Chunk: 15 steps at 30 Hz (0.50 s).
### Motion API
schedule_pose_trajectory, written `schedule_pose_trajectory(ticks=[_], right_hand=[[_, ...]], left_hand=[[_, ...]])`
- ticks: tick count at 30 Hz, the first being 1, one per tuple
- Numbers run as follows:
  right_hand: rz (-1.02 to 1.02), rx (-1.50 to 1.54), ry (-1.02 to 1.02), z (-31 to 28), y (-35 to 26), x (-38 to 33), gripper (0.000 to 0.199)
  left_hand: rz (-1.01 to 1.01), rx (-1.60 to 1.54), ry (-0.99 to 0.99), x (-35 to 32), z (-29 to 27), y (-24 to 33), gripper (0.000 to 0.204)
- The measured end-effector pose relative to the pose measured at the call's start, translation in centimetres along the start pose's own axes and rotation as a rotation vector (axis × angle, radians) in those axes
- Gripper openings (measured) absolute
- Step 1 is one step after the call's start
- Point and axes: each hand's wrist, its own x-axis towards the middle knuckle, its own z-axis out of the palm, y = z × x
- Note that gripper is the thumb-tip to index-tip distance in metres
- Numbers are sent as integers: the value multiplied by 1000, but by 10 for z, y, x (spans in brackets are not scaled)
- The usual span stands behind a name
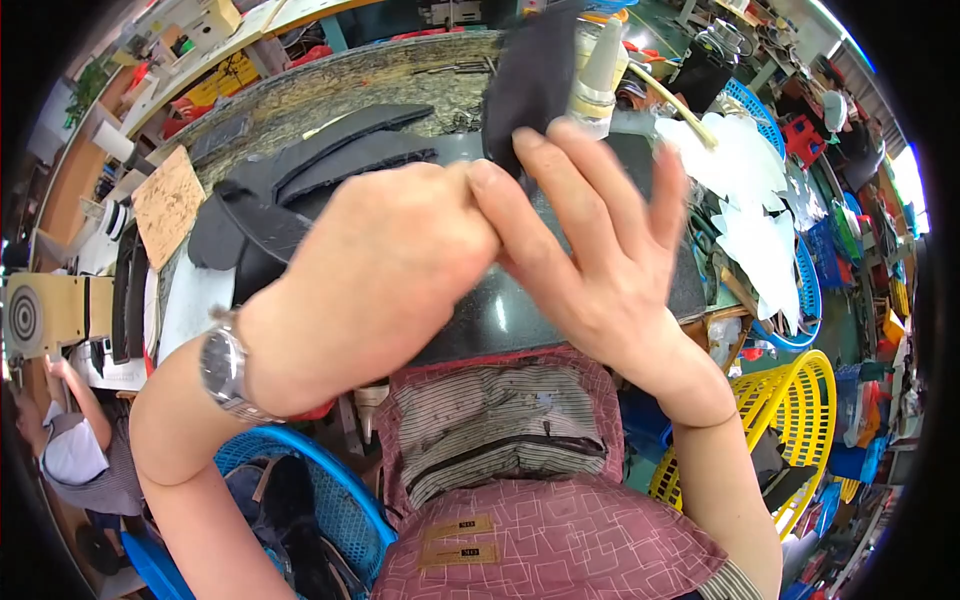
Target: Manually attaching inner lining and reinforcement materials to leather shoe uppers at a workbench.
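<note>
My left hand (385, 270) and my right hand (600, 240) are raised close to the camera and meet above a dark stone slab (500, 320). Together they pinch a black, flat leather-like piece (530, 75) that stands up from the fingertips. The left fingers are closed on its lower edge. On the right hand, thumb and forefinger press the piece while the other fingers spread. A wristwatch (225, 370) sits on my left wrist. Just behind the piece stands a pale glue bottle (598, 70) with a cone nozzle.
Curved black cut pieces (330, 150) lie on the bench at the left. White cut pieces (745, 190) fill a blue basket (808, 300) at the right. A yellow basket (800, 400) and another blue basket (330, 490) stand low. Another person (70, 440) sits at far left.
</note>
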Motion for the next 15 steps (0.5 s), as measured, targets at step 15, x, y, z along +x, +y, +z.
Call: schedule_pose_trajectory(ticks=[15], right_hand=[[-150, 91, -414, 21, -20, -101, 34]], left_hand=[[15, 209, 348, -50, 144, 34, 14]])
